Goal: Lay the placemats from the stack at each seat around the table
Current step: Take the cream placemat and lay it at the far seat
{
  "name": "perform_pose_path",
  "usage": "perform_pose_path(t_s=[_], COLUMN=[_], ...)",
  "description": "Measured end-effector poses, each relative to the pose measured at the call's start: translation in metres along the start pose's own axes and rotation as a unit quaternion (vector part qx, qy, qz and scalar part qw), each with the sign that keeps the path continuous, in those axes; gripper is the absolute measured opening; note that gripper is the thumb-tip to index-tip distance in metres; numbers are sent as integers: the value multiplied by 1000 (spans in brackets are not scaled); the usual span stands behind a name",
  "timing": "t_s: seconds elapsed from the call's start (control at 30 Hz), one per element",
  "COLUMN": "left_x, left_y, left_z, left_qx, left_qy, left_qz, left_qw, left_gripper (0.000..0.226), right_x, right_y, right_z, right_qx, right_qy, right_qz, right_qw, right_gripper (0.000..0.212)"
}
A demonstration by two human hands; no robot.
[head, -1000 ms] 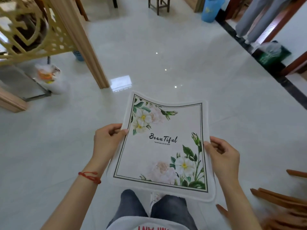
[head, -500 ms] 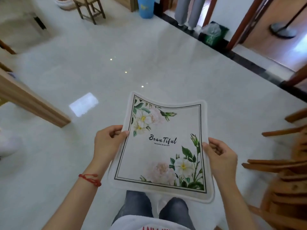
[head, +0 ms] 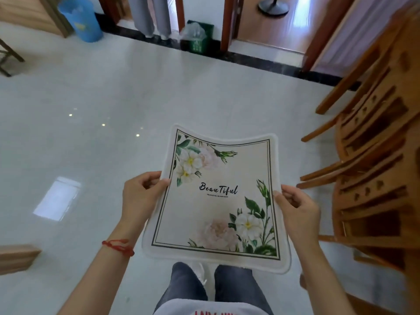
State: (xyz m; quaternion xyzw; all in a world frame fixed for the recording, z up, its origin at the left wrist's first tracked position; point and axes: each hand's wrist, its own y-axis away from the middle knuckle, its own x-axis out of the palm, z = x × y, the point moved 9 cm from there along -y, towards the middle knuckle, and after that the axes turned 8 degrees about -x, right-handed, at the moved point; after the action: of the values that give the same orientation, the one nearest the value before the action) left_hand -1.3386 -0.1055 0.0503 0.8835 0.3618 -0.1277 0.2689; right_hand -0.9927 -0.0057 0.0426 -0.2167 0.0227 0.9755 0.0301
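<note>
Placemat [head: 218,201] held level above floor [head: 91,98], pinched at its left edge by left hand [head: 141,196] and at its right edge by right hand [head: 295,212]. Table unseen; wooden chairs [head: 375,167] close on right. Best kept taut, both pinches firm, then lowered flat and square at seat.

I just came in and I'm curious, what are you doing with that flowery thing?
A person is carrying a placemat printed with flowers and the word "Beautiful". The left hand pinches its left edge and the right hand pinches its right edge, holding it flat above the pale tiled floor. Wooden chairs stand close by on the right. No table shows, so the placemat is not yet laid at a seat.
</note>
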Motion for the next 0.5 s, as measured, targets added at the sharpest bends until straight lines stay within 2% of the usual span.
perform_pose_path(t_s=[0.1,0.23,0.5], left_x=[30,74,172], left_y=[-26,-59,-128], left_z=[-21,-55,-132], left_qx=[-6,0,-6], left_qy=[-7,-1,-6], left_qz=[29,54,68], left_qw=[1000,999,998], left_gripper=[25,14,21], right_x=[-9,-16,-34], right_y=[-28,-78,-215], right_z=[0,0,-1], right_qx=[11,19,25], right_qy=[5,1,3], right_qz=[-27,-41,-49], right_qw=[1000,999,998], right_gripper=[23,21,22])
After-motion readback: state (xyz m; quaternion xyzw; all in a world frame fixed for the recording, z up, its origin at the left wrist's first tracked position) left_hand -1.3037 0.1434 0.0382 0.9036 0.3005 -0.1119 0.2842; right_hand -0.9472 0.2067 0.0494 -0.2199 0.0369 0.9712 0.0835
